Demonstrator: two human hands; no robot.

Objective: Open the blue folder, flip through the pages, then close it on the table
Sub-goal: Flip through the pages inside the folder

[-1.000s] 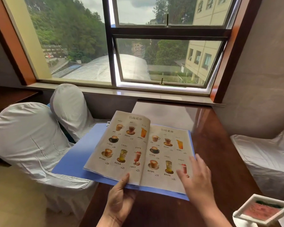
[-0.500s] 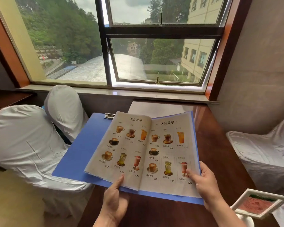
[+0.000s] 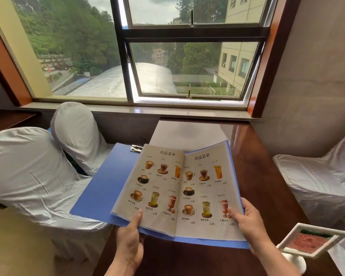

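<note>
Blue folder (image 3: pixel 108 182) open; left hand (image 3: pixel 130 244) pinches the turned pages, right hand (image 3: pixel 247 222) grips the next page's edge: lift one sheet only.

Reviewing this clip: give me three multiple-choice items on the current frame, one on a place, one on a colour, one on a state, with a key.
1. Where is the metal clip of the folder?
A. at the folder's far edge, left of the pages
B. under the right hand
C. on the windowsill

2. What colour is the folder?
A. red
B. blue
C. green

3. What state is the folder in?
A. shut flat on the table
B. open, menu pages showing
C. standing upright, closed

Key: 1 A, the clip sits at the top edge beside the left page. 2 B, its cover is blue. 3 B, the left hand and right hand hold the near edges of spread drink-menu pages.
</note>
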